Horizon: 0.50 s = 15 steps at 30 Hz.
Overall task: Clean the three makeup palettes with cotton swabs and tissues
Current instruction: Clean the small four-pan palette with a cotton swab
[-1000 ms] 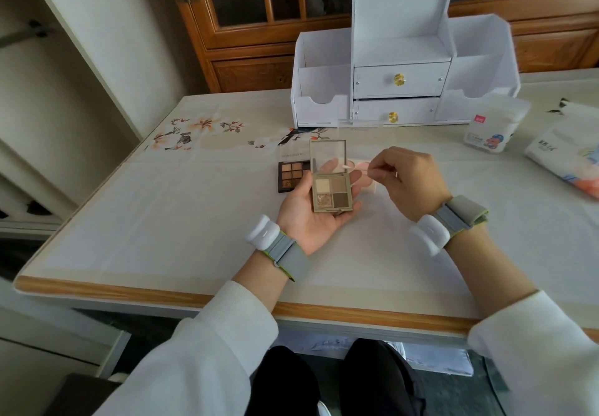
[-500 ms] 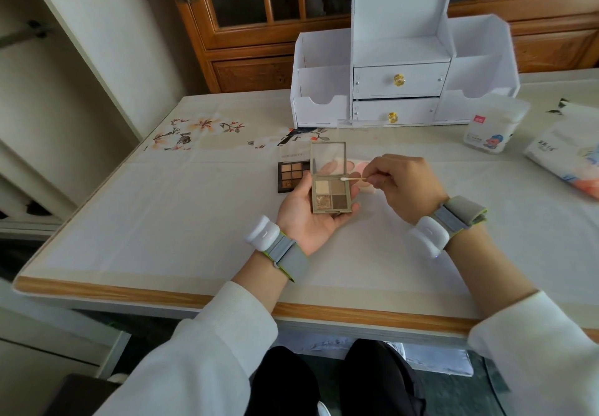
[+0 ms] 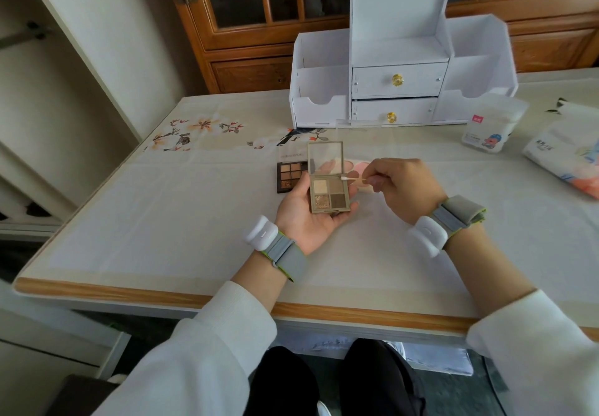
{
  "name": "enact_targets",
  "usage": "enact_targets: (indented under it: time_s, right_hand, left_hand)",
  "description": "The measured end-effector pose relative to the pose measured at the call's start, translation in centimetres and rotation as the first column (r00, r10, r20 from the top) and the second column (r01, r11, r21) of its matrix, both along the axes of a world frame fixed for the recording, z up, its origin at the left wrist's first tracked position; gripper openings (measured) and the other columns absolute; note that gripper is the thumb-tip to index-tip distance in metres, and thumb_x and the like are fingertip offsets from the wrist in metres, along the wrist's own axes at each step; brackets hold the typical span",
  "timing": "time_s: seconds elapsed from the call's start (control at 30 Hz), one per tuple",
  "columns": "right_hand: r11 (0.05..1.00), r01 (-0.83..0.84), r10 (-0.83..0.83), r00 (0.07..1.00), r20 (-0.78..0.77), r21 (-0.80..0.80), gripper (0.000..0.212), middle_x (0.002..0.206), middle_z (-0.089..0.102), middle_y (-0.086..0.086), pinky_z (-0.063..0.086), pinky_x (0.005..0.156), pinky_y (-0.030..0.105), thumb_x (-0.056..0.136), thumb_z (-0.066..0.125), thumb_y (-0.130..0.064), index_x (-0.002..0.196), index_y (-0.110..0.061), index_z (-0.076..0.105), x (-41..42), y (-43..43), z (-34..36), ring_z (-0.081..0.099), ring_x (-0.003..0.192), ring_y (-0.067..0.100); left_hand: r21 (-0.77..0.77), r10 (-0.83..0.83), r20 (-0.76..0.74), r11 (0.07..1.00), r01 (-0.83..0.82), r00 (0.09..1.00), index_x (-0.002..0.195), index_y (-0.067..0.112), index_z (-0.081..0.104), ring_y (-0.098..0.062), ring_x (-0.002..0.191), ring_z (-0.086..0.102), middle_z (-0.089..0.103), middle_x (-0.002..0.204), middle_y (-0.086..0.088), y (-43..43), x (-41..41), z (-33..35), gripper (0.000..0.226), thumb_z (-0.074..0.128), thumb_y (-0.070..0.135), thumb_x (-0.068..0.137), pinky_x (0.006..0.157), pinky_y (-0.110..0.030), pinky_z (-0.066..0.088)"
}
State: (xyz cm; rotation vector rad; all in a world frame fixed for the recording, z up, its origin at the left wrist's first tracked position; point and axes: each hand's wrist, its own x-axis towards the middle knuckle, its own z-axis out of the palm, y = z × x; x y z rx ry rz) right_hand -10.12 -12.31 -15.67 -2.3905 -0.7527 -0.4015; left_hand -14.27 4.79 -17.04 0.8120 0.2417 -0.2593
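Left hand [image 3: 304, 221] palm up, fingers curled round an open four-pan palette [image 3: 329, 193]; right hand [image 3: 403, 188] pinching a cotton swab [image 3: 353, 178] at it.

Cloth-covered table [image 3: 194, 214] under everything; white drawer organizer [image 3: 398, 52] at the far edge; tissue pack [image 3: 564, 159] far right, cotton swab pack [image 3: 489, 127] just left of it, both well apart from the hands; four-pan palette lies in the left palm above the table, clear lid standing up; dark nine-pan palette [image 3: 290, 174] flat on the table just behind the left thumb, lid open; pink palette [image 3: 359, 169] on the table, mostly hidden behind the clear lid and right hand; swab held level between right thumb and fingers, tip at the palette's upper right pan, contact too small to tell.
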Motion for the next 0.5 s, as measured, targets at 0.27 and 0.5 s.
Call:
enact_targets:
  time_s: [0.27,0.5]
  right_hand:
    - [0.999,0.029,-0.031,0.997,-0.077,-0.034,0.018,0.069,0.065,0.004,0.035,0.06,0.026,0.089,0.051,-0.004,0.087,-0.008,0.068,-0.28,0.07,0.16,0.052,0.066,0.02]
    - [0.999,0.036,-0.036,0.999,-0.014,-0.002,0.016,0.064,0.058,-0.002,0.047,0.06,0.035,0.09,0.051,-0.008,0.087,-0.008,0.066,-0.21,0.1,0.15,0.055,0.064,0.024]
  left_hand:
    - [-0.011,0.001,0.002,1.0,-0.001,1.0,0.083,0.022,0.077,-0.022,0.086,0.062,0.072,0.095,-0.008,-0.09,-0.14,0.23,0.059,0.025,0.041,0.102,0.078,-0.036,0.048]
    - [0.006,-0.005,0.004,1.0,0.005,1.0,0.106,0.023,0.065,-0.022,0.083,0.066,0.073,0.095,-0.009,0.0,-0.15,0.15,0.042,0.027,0.041,0.102,0.076,-0.037,0.049]
